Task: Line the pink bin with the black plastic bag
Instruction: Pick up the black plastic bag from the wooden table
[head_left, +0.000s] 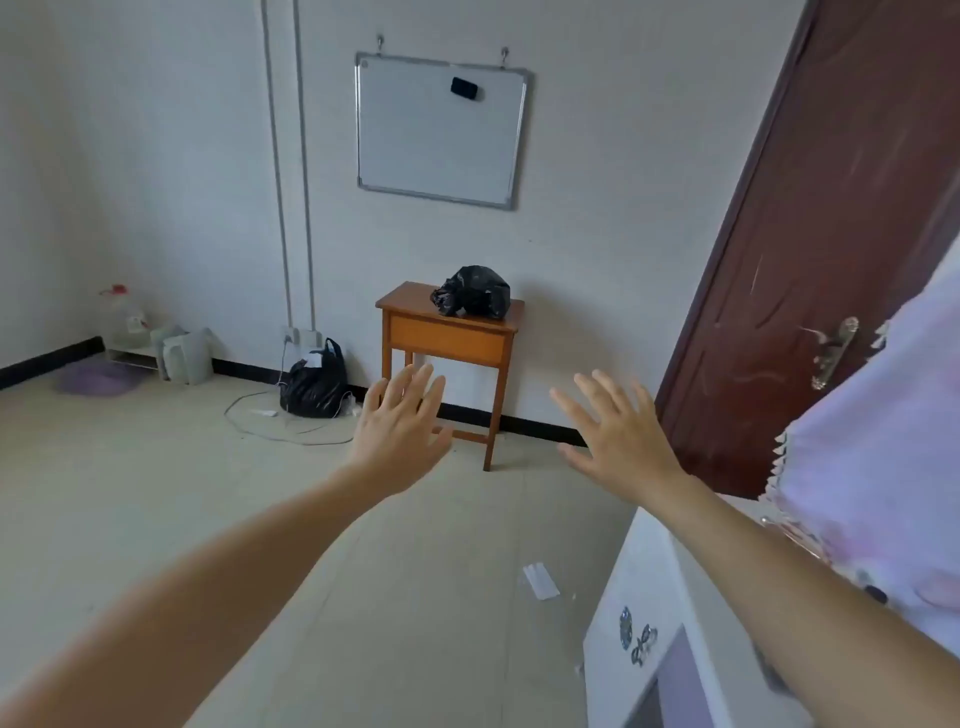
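Observation:
A crumpled black plastic bag (472, 298) lies on top of a small wooden table (448, 338) against the far wall. My left hand (402, 421) and my right hand (618, 428) are stretched out in front of me, fingers spread, holding nothing, well short of the table. No pink bin shows in this view. A purple basin-like thing (96, 383) rests on the floor at the far left.
A filled black bag (314, 383) with cables around it sits on the floor left of the table. A dark red door (831, 260) stands at the right. White furniture (670, 623) and pale fabric (883, 457) are near right. A whiteboard (439, 130) hangs above the table.

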